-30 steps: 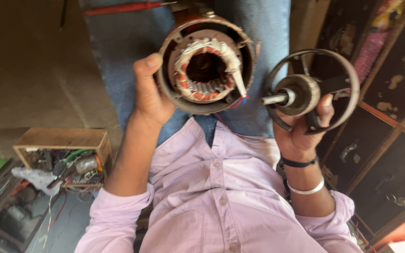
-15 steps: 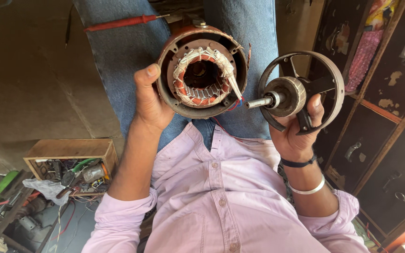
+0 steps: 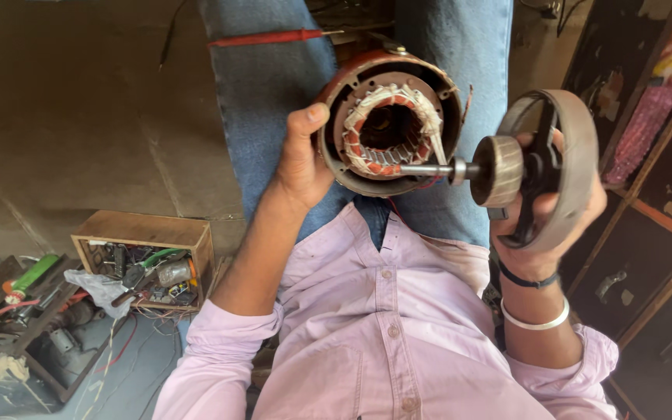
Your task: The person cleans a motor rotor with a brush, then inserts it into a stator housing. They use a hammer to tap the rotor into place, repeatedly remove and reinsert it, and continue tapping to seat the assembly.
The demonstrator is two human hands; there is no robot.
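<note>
My left hand grips the rim of a round motor housing with copper windings and an open bore, held over my lap. My right hand holds a spoked metal end cover with a rotor fixed at its centre. The rotor's shaft points left, and its tip lies in front of the lower edge of the housing's bore. A thin white strip hangs from the windings near the shaft tip.
A red-handled screwdriver lies across my jeans. At my left, a wooden box of small tools and wires sits on the floor beside more tools and a green-handled item. Dark cabinet shelves stand close on the right.
My right hand has turned the end cover edge-on and brought it nearer the housing, so the shaft now points at the bore. My left hand still grips the housing.
</note>
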